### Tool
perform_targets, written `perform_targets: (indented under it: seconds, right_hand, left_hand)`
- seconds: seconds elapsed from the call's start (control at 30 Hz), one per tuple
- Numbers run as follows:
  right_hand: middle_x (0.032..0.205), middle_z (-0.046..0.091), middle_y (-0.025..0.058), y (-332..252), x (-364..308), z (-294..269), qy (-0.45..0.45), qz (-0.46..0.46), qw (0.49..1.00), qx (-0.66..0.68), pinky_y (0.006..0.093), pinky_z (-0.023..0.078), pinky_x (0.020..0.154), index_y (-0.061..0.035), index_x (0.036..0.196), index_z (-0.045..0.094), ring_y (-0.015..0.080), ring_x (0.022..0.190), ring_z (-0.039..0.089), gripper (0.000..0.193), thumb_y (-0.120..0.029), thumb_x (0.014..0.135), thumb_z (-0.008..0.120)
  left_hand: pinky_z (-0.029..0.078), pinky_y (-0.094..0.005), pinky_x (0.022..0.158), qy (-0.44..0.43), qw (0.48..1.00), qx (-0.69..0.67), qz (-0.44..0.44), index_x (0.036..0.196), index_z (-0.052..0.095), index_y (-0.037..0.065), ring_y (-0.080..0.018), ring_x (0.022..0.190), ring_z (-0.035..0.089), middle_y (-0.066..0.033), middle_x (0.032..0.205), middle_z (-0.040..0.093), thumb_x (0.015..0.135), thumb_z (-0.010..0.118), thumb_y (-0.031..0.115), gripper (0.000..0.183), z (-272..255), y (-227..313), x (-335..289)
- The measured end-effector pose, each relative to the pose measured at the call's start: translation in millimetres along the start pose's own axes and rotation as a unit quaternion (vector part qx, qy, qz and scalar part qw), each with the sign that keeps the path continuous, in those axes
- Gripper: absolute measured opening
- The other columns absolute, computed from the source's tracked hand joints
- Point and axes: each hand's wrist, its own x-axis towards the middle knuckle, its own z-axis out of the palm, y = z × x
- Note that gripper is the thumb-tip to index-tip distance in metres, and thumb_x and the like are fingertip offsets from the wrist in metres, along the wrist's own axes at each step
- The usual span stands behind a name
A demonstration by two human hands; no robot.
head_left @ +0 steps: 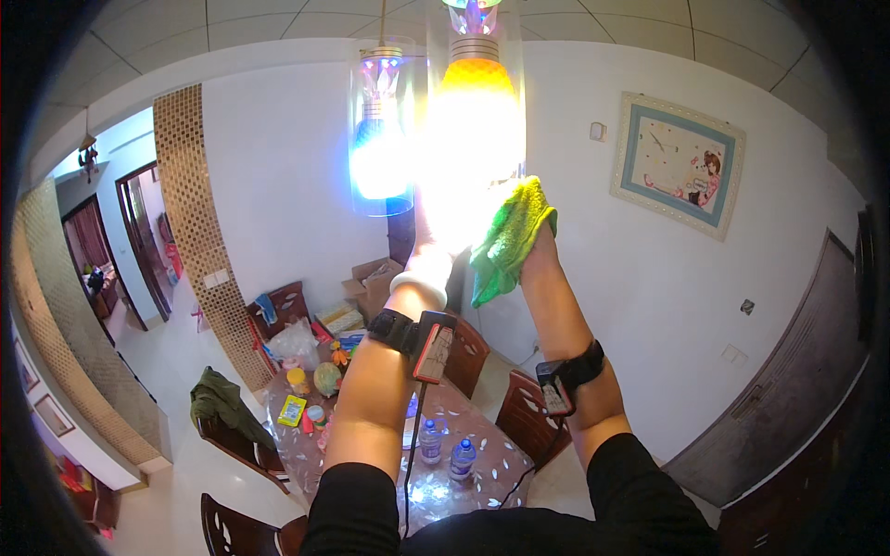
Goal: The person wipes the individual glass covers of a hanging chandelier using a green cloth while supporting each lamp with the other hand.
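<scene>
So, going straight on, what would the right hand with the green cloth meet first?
Probably the clear, cylindrical glass lampshade around the glowing yellow-orange bulb; glare hides how close the cloth is.

I see the person's right hand (538, 252) holding a green terry cloth (506, 243) near the yellow pendant lamp (476, 107)'s lower end, whose glare swamps the left hand (443, 232). A blue-lit pendant (381, 139) hangs left of that lamp.

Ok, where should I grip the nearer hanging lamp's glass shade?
Likely low on the glass shade, with the left hand from the left, palm curved around it. It hangs upright as a straight clear cylinder, an even curve to cup, and the green cloth is at the lower right. Glare from the bulb hides the shade's bottom rim.
</scene>
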Motion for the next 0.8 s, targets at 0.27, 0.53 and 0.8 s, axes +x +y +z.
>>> perform_targets:
  seconds: [0.27, 0.53, 0.8]
  right_hand:
    - [0.076, 0.052, 0.0072, 0, -29, 24, -0.052, -0.031, 0.998, -0.001, 0.0287, 0.046, 0.056, -0.0062, 0.086, 0.049, 0.017, 0.067, 0.052, 0.028, -0.031, 0.08, 0.036]
    - [0.079, 0.05, 0.0079, 19, -24, 16, -0.051, -0.091, 0.991, 0.085, 0.028, 0.045, 0.056, -0.0046, 0.089, 0.047, 0.0172, 0.068, 0.051, 0.026, -0.027, 0.08, 0.037]
    - [0.101, 0.043, 0.0058, 42, -21, -9, -0.096, -0.174, 0.93, -0.31, 0.0258, 0.039, 0.078, -0.0049, 0.106, 0.038, 0.0143, 0.092, 0.044, 0.032, -0.026, 0.081, 0.039]
  left_hand:
    - [0.03, -0.0415, 0.086, 0.039, 0.994, 0.091, 0.047, 0.112, 0.033, 0.003, -0.0306, 0.102, 0.035, -0.0156, 0.11, 0.035, 0.066, 0.049, 0.054, 0.071, 20, -6, -11]
    - [0.034, -0.0356, 0.084, 0.034, 0.996, 0.073, 0.046, 0.111, 0.033, 0.002, -0.024, 0.097, 0.041, -0.0129, 0.104, 0.041, 0.069, 0.047, 0.05, 0.065, 44, -8, -19]
    - [0.042, -0.0291, 0.071, 0.068, 0.994, 0.058, -0.062, 0.094, 0.045, 0.005, -0.0173, 0.078, 0.05, -0.0074, 0.085, 0.05, 0.073, 0.043, 0.049, 0.049, 16, -3, -22]
